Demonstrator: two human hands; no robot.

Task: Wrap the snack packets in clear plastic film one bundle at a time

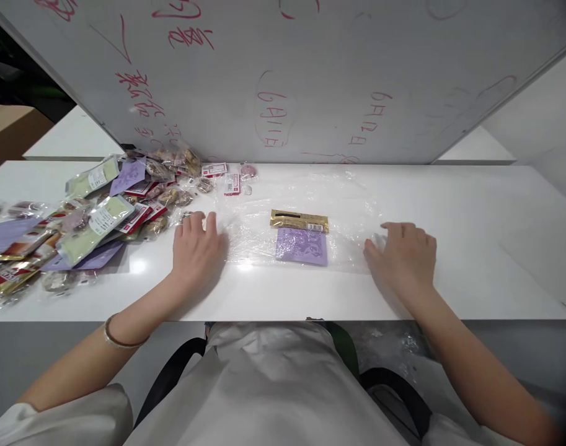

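Observation:
A clear plastic bag or sheet (252, 241) lies spread on the white table between my hands. On or inside it, I cannot tell which, a gold stick packet (299, 220) with a barcode lies against the upper edge of a flat purple packet (302, 246). My left hand (196, 251) rests at the left edge of the plastic, fingers loosely bent and thumb side apart, holding nothing. At the right edge is my right hand (404, 257), its thumb and forefinger spread around a crumpled bit of the plastic without visibly gripping it.
To the left spreads a pile of wrapped items: pale green packets (95, 229), purple packets (128, 176), brown-gold sachets (17, 272) and small clear-wrapped pieces (183, 160). Red-and-white packets (232, 184) lie behind the plastic. A whiteboard (320, 74) with red writing stands along the table's back edge.

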